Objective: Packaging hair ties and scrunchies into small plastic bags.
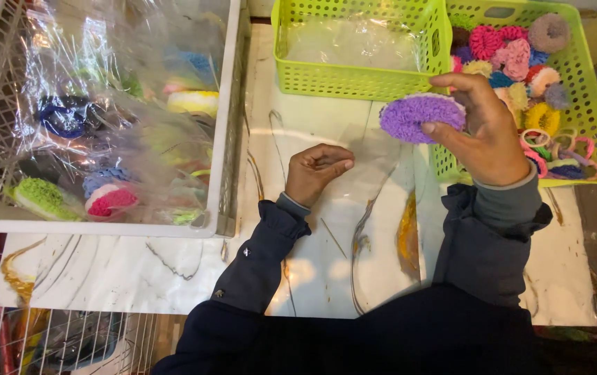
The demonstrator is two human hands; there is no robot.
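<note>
Head view, looking straight down on a marble-patterned worktop (173, 271) with grey and gold veins; right hand (487, 135) raised above the worktop's right half, grip pinching a fluffy purple scrunchie (420, 116) between thumb below and forefinger curled over the top, the scrunchie held flat-on and clear of the surface, just in front of the two green baskets; left hand (316, 172) resting on the worktop near the middle, grip pressed together in a loose fist, fingertips down on a clear plastic bag (375, 167) lying flat beneath it, hard to make out at its edges; both arms in dark sleeves with grey cuffs.

Behind the scrunchie, a lime-green perforated basket (291, 76) holding only clear plastic sheets; touching it on the right, a second lime-green basket (590, 104) heaped with scrunchies and hair ties (521, 59) in pink, red, yellow, blue and mauve, thinner elastic rings lying toward its near edge; right hand partly overlapping that basket's near left corner.

At far left, well apart from both hands, a large white crate (225, 139) filled with clear bags of packed scrunchies (107, 198), green, pink, blue and yellow showing through the plastic; below the worktop's left edge, a white wire rack (48, 340).
</note>
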